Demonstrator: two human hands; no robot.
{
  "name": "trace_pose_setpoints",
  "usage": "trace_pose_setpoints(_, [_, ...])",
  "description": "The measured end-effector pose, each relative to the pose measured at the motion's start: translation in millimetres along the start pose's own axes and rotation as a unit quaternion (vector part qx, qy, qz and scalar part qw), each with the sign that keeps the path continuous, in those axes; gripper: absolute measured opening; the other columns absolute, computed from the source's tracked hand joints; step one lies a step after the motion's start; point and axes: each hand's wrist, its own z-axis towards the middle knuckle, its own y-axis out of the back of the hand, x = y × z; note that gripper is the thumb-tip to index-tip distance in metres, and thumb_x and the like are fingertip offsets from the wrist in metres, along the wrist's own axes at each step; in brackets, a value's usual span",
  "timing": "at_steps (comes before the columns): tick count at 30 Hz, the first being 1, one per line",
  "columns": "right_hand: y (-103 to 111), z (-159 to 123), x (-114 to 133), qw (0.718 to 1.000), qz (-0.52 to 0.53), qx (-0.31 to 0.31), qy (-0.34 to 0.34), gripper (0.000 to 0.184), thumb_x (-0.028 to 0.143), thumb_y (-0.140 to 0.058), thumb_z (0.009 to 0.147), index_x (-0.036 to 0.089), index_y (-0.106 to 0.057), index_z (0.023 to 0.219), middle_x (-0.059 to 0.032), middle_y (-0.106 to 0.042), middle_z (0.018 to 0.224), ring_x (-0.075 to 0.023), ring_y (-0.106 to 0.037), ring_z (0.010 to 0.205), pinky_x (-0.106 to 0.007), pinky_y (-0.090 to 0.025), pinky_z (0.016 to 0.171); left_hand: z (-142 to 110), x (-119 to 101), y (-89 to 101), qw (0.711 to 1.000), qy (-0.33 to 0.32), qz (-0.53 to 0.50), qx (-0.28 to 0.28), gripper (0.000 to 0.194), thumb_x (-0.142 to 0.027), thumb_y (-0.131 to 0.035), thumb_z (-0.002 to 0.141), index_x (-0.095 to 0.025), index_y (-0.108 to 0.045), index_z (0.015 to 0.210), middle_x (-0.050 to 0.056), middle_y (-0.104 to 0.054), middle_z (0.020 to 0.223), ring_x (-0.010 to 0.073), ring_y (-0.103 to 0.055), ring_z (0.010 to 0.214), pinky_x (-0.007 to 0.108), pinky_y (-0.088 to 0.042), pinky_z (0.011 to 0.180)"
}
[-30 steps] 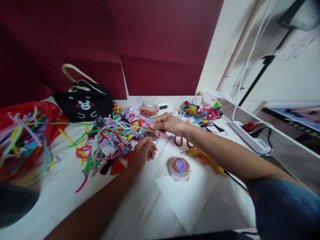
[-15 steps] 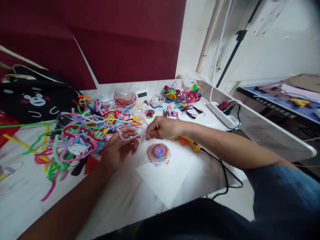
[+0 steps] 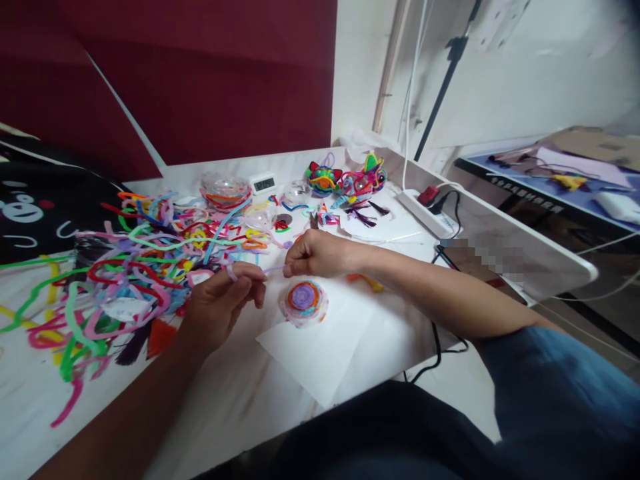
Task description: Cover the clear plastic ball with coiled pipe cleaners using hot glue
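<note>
A thin lilac pipe cleaner (image 3: 273,269) spans the gap between my two hands. My left hand (image 3: 220,303) pinches it between thumb and fingers, with part of it passing over the fingers. My right hand (image 3: 317,255) has its fingers closed on the other end. Just below the right hand, a round clear piece (image 3: 303,303) wound with purple, orange, blue and pink coils rests on a white paper sheet (image 3: 320,363). Behind the right forearm, an orange-yellow glue gun (image 3: 367,281) lies partly hidden.
A heap of coloured pipe cleaners (image 3: 135,267) covers the table's left side. Finished colourful ornaments (image 3: 345,180), a small digital clock (image 3: 263,183) and clear plastic shells (image 3: 225,190) stand at the back. A power strip (image 3: 425,212) lies along the right edge.
The view has turned to the right, so things appear shifted left. My left thumb and fingers have closed on the pipe cleaner, which lay loosely across the opened fingers before.
</note>
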Motion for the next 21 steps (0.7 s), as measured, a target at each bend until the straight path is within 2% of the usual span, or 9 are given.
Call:
trace_pose_setpoints(3, [-0.8, -11.1, -0.2, 0.999, 0.053, 0.005, -0.001, 0.016, 0.014, -0.072, 0.094, 0.011, -0.08, 0.08, 0.0016, -0.066, 0.07, -0.0122, -0.056, 0.07, -0.025, -0.043, 0.07, -0.1, -0.5, -1.4, 0.998, 0.01, -0.034, -0.049, 0.031, -0.046, -0.105, 0.067, -0.022, -0.088, 0.076, 0.003, -0.075, 0.08, 0.0112, -0.064, 0.059, 0.024, -0.052, 0.053])
trace_pose_setpoints(6, [-4.1, -24.9, 1.3, 0.996, 0.085, 0.014, 0.0, 0.018, 0.016, -0.071, 0.095, 0.011, -0.079, 0.08, 0.002, -0.064, 0.067, -0.0125, -0.055, 0.067, -0.024, -0.044, 0.066, -1.7, -2.4, -2.9, 0.991, 0.057, -0.091, -0.078, 0.038, -0.044, -0.11, 0.056, -0.018, -0.085, 0.067, 0.004, -0.078, 0.078, 0.0091, -0.06, 0.058, 0.022, -0.054, 0.053])
trace_pose_setpoints(9, [-10.2, -39.0, 1.8, 0.993, 0.114, 0.01, 0.0, 0.019, 0.019, -0.069, 0.097, 0.012, -0.079, 0.082, 0.0006, -0.067, 0.071, -0.0136, -0.058, 0.069, -0.024, -0.045, 0.066, -5.3, -6.6, -6.3, 0.987, 0.086, -0.107, -0.082, 0.037, -0.043, -0.108, 0.061, -0.016, -0.084, 0.071, 0.003, -0.074, 0.068, 0.0088, -0.059, 0.057, 0.018, -0.054, 0.051])
trace_pose_setpoints(12, [-17.7, -49.7, -0.8, 0.994, 0.107, -0.018, -0.002, 0.02, 0.022, -0.068, 0.099, 0.012, -0.08, 0.086, 0.0008, -0.066, 0.072, -0.0138, -0.057, 0.071, -0.023, -0.043, 0.065, -8.7, -9.8, -10.0, 0.982, 0.11, -0.119, -0.099, 0.03, -0.034, -0.106, 0.068, -0.017, -0.083, 0.073, 0.0, -0.07, 0.064, 0.0081, -0.06, 0.057, 0.014, -0.056, 0.051])
trace_pose_setpoints(14, [-22.3, -54.3, -3.7, 0.994, 0.109, -0.024, 0.001, 0.026, 0.029, -0.068, 0.101, 0.012, -0.078, 0.083, 0.0013, -0.063, 0.07, -0.0135, -0.054, 0.069, -0.023, -0.042, 0.063, -9.8, -10.4, -11.4, 0.977, 0.125, -0.126, -0.115, 0.028, -0.027, -0.106, 0.066, -0.018, -0.08, 0.072, -0.001, -0.069, 0.064, 0.007, -0.059, 0.055, 0.012, -0.057, 0.05])
trace_pose_setpoints(18, [-28.1, -60.0, -6.9, 0.995, 0.088, -0.046, -0.005, 0.03, 0.031, -0.067, 0.102, 0.014, -0.076, 0.079, 0.0011, -0.063, 0.071, -0.0133, -0.055, 0.067, -0.024, -0.042, 0.064, -9.5, -7.9, -12.2, 0.969, 0.155, -0.134, -0.141, 0.039, -0.029, -0.112, 0.052, -0.02, -0.079, 0.07, -0.003, -0.073, 0.069, 0.0036, -0.058, 0.052, 0.008, -0.056, 0.048])
trace_pose_setpoints(21, [-32.3, -63.1, -5.2, 0.995, 0.081, -0.064, -0.012, 0.026, 0.028, -0.067, 0.102, 0.015, -0.078, 0.082, 0.0017, -0.063, 0.069, -0.0128, -0.056, 0.064, -0.024, -0.04, 0.061, -8.8, -5.4, -12.1, 0.956, 0.187, -0.138, -0.18, 0.047, -0.036, -0.115, 0.04, -0.02, -0.077, 0.064, -0.004, -0.071, 0.063, 0.0027, -0.057, 0.048, 0.006, -0.054, 0.045])
